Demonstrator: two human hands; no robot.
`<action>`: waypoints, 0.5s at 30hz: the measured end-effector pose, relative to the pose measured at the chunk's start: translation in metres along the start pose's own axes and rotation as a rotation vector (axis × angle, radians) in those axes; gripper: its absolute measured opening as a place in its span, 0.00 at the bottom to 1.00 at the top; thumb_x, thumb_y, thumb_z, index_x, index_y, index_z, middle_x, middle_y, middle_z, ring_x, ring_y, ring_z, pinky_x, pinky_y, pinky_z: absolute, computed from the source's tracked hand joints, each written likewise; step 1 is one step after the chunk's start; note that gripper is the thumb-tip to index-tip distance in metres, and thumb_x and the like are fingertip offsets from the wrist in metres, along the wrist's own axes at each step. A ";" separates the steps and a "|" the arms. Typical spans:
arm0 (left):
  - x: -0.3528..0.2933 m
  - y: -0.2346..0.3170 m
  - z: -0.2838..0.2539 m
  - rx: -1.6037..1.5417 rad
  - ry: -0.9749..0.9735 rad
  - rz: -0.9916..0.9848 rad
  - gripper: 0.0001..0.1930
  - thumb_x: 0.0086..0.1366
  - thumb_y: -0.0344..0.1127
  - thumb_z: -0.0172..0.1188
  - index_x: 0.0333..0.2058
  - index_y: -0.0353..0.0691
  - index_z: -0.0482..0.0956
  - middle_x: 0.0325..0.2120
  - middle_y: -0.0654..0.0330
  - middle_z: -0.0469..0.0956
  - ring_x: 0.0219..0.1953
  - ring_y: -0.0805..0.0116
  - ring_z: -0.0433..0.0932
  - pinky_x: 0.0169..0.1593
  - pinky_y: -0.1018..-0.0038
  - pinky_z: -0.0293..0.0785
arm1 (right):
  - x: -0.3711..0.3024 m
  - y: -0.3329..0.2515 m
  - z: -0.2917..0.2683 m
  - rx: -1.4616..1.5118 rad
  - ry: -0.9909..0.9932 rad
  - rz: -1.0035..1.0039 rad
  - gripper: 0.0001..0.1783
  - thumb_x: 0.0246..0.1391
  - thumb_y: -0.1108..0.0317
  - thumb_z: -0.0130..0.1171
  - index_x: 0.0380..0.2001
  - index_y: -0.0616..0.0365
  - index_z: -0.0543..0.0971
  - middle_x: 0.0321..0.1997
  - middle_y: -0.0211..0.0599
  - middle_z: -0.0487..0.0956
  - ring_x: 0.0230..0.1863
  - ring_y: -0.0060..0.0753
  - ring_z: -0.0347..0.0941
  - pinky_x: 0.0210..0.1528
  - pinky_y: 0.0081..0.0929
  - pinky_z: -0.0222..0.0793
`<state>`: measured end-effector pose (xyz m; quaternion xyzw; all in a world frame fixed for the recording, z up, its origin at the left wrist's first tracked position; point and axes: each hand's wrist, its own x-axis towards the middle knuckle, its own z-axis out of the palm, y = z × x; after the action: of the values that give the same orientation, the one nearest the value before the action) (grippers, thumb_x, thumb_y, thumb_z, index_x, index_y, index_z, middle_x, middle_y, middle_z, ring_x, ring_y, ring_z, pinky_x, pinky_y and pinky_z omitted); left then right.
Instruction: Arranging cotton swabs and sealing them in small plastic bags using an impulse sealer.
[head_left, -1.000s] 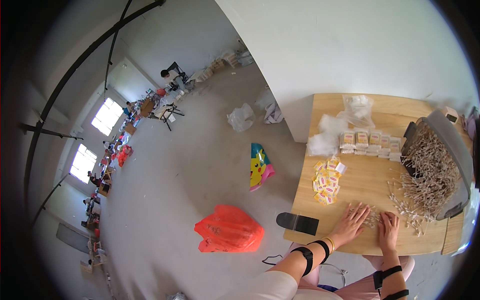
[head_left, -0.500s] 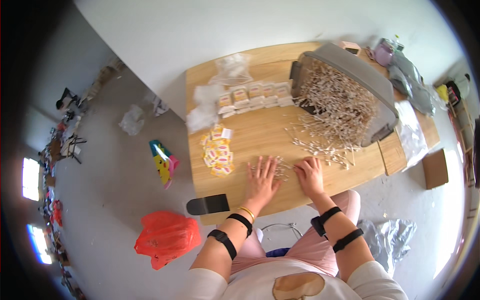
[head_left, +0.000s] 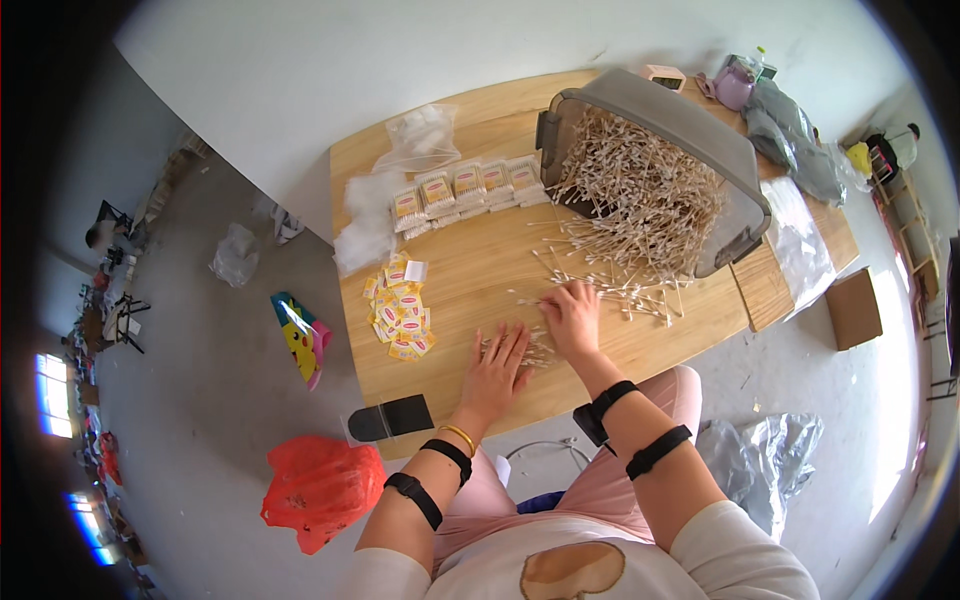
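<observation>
My left hand (head_left: pixel 494 372) lies flat on the wooden table with its fingers spread, partly covering a small pile of cotton swabs (head_left: pixel 538 350). Just to the right and a little farther off, my right hand (head_left: pixel 573 318) has its fingers pinched together at the end of a cotton swab (head_left: pixel 521 298), which points out to the left. Beyond it a grey plastic bin (head_left: pixel 672 118) lies tipped on its side, and a large heap of loose cotton swabs (head_left: pixel 640 200) spills from its mouth onto the table.
Small yellow-and-white printed cards (head_left: pixel 402 312) lie in a loose pile at the left. Packed bundles of swabs (head_left: pixel 467 187) stand in a row behind, beside clear bags (head_left: pixel 420 135). A black flat piece (head_left: pixel 390 418) sits at the near left edge; a red bag (head_left: pixel 322 490) is below.
My right hand has lifted from the small pile and moved away from me, its fingers now pinched at a swab. My left hand stays over the pile. The whole view has shifted slightly.
</observation>
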<state>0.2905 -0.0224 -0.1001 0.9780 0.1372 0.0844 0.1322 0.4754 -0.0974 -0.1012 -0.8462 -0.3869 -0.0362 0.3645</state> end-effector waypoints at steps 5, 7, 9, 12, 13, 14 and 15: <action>0.001 0.004 -0.002 -0.020 0.078 -0.053 0.43 0.65 0.55 0.57 0.71 0.35 0.54 0.72 0.50 0.53 0.74 0.47 0.49 0.73 0.40 0.37 | 0.005 -0.019 0.011 0.131 -0.229 -0.191 0.08 0.50 0.67 0.65 0.36 0.49 0.84 0.42 0.34 0.75 0.52 0.45 0.68 0.55 0.42 0.65; 0.002 0.000 -0.004 -0.055 0.150 -0.140 0.52 0.59 0.60 0.63 0.71 0.32 0.51 0.72 0.46 0.51 0.74 0.45 0.47 0.72 0.38 0.36 | 0.000 -0.023 0.010 0.310 -0.236 -0.132 0.12 0.51 0.71 0.63 0.41 0.52 0.84 0.47 0.39 0.76 0.52 0.48 0.70 0.57 0.41 0.67; 0.006 -0.004 -0.009 -0.076 0.141 -0.175 0.55 0.55 0.60 0.66 0.71 0.32 0.50 0.72 0.45 0.51 0.74 0.44 0.47 0.72 0.37 0.36 | -0.010 -0.023 0.006 0.374 -0.197 -0.081 0.13 0.53 0.72 0.61 0.43 0.55 0.83 0.49 0.42 0.75 0.53 0.51 0.70 0.58 0.41 0.68; 0.013 -0.010 -0.014 -0.077 0.071 -0.213 0.60 0.50 0.60 0.71 0.70 0.31 0.49 0.71 0.43 0.51 0.74 0.42 0.47 0.71 0.35 0.35 | -0.024 -0.031 0.006 0.456 -0.143 -0.054 0.15 0.56 0.73 0.57 0.47 0.59 0.80 0.53 0.48 0.75 0.54 0.55 0.70 0.58 0.42 0.69; 0.015 -0.011 -0.013 -0.056 0.013 -0.220 0.60 0.48 0.58 0.73 0.70 0.31 0.49 0.71 0.42 0.52 0.74 0.42 0.48 0.71 0.34 0.35 | -0.027 -0.037 0.009 0.477 -0.130 -0.079 0.15 0.57 0.72 0.55 0.48 0.61 0.78 0.54 0.51 0.74 0.54 0.57 0.70 0.59 0.43 0.69; 0.016 -0.010 -0.011 -0.058 0.012 -0.215 0.60 0.48 0.58 0.73 0.70 0.31 0.49 0.71 0.42 0.52 0.74 0.42 0.48 0.71 0.34 0.35 | -0.029 -0.042 0.011 0.482 -0.152 -0.091 0.16 0.59 0.72 0.52 0.50 0.61 0.76 0.54 0.54 0.73 0.56 0.59 0.70 0.60 0.44 0.68; 0.015 -0.012 -0.008 -0.085 0.060 -0.210 0.61 0.47 0.57 0.74 0.70 0.31 0.50 0.70 0.42 0.53 0.73 0.41 0.49 0.71 0.36 0.38 | -0.029 -0.049 0.013 0.487 -0.152 -0.093 0.16 0.59 0.72 0.52 0.50 0.61 0.76 0.54 0.54 0.73 0.56 0.59 0.70 0.60 0.44 0.68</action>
<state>0.3000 -0.0051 -0.0941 0.9489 0.2389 0.1052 0.1773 0.4192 -0.0860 -0.0916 -0.7152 -0.4488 0.1049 0.5254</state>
